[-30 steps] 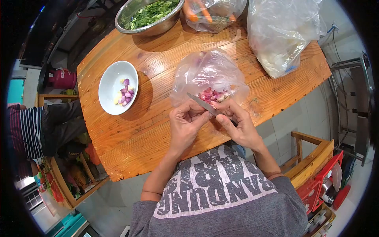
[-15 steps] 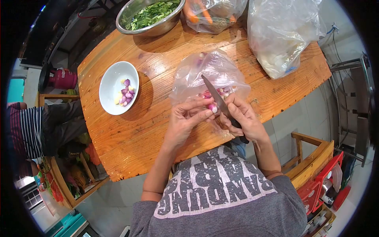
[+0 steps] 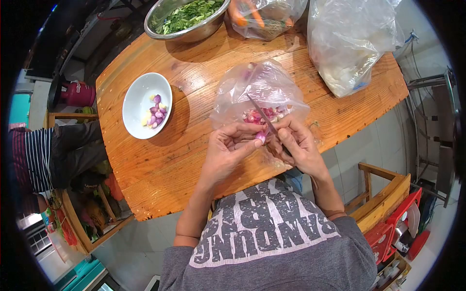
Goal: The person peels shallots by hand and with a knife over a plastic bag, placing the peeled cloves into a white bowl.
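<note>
Between thumb and fingers, my left hand [image 3: 231, 146] pinches a small purple-pink shallot [image 3: 261, 137]. My right hand [image 3: 299, 145] is wrapped round the handle of a knife [image 3: 263, 114], its blade pointing up and away to the left, close beside the shallot. Just beyond both hands lies an open clear plastic bag [image 3: 238, 94] with red-purple shallot pieces and skins [image 3: 259, 115] in it. To the left on the table, a white bowl [image 3: 133, 107] holds several peeled shallots [image 3: 156, 114], purple and pale. The knife handle is mostly hidden by my right hand.
A metal bowl of chopped greens [image 3: 189, 19] stands at the table's far edge. Next to it are a plastic bag with carrots [image 3: 252, 17] and a larger clear bag [image 3: 347, 48]. A person in striped clothing [image 3: 39, 153] is at the left. A wooden stool [image 3: 383, 199] stands right of the table.
The knife has turned so its blade shows more edge-on, and my right hand has rolled slightly. The shallot is tilted differently in my left fingers. More of the bag's contents shows.
</note>
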Action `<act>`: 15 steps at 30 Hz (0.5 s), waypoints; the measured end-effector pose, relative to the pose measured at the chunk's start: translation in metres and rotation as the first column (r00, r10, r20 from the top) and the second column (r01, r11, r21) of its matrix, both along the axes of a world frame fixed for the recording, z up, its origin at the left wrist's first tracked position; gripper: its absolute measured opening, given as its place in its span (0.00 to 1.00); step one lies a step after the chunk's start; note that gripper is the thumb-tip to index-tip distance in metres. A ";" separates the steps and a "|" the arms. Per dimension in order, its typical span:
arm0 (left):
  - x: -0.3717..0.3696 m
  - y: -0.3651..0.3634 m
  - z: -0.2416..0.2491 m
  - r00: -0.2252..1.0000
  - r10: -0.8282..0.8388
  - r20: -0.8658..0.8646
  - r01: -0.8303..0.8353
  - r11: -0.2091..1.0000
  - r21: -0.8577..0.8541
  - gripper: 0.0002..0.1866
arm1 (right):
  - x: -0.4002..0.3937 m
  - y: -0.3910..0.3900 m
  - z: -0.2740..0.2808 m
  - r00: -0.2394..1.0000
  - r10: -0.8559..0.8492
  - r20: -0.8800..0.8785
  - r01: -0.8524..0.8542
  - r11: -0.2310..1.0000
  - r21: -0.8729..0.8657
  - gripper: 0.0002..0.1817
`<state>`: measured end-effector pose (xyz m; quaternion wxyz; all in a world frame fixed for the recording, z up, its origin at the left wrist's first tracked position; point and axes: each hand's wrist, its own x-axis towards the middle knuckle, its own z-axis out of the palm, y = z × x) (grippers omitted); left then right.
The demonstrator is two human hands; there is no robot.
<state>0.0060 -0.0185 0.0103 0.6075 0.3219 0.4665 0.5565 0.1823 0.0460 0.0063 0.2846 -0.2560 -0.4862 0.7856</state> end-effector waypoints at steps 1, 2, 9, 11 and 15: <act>0.000 0.000 0.003 1.000 0.008 0.009 -0.008 1.000 -0.002 0.14 | 0.001 0.001 0.003 1.000 -0.007 0.025 0.007 1.000 -0.011 0.10; 0.001 0.000 0.006 1.000 0.012 0.020 -0.012 1.000 -0.004 0.15 | 0.002 0.001 0.005 0.999 -0.016 0.052 0.017 1.000 -0.020 0.10; -0.001 -0.006 -0.003 0.989 -0.002 0.150 0.001 1.000 0.005 0.17 | 0.001 0.004 0.004 0.994 -0.019 0.110 0.020 1.000 -0.007 0.12; -0.001 -0.006 -0.004 0.987 0.006 0.164 -0.006 1.000 -0.002 0.17 | -0.001 0.004 0.003 0.994 -0.021 0.108 0.021 1.000 -0.003 0.13; 0.000 -0.006 -0.003 0.980 0.025 0.195 -0.019 0.999 -0.034 0.16 | -0.004 0.003 0.004 0.988 -0.082 0.131 0.082 0.997 0.008 0.13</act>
